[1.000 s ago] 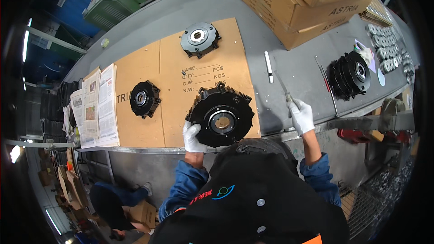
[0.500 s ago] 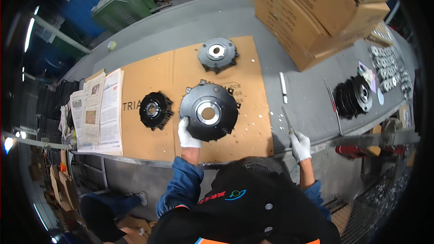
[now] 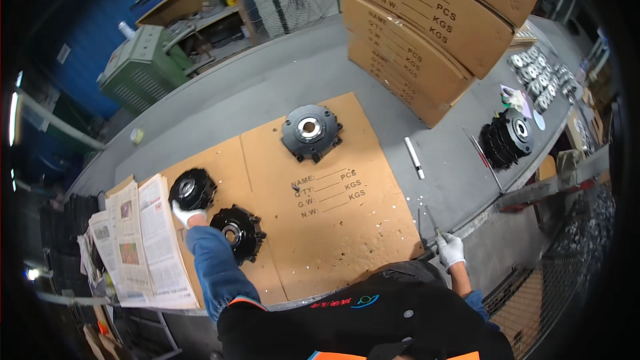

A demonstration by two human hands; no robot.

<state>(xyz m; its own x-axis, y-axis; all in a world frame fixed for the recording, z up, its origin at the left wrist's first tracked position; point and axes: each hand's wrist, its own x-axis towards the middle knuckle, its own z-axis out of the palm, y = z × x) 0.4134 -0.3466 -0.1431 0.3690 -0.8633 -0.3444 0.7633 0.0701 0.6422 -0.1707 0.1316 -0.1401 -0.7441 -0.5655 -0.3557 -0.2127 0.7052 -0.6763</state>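
Beside the white newspaper [image 3: 159,243], the left hand [image 3: 189,215] pinches the black, round, toothed metal disc [image 3: 193,187], likely heavy and rigid: grip its rim.

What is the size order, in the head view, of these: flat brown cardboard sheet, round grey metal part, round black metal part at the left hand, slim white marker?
1. Brown cardboard sheet
2. Grey metal part
3. Black metal part
4. White marker

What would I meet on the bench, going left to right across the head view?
Newspapers, upper black disc, lower black disc, grey disc, white marker, right hand, stack of black discs, silver rings.
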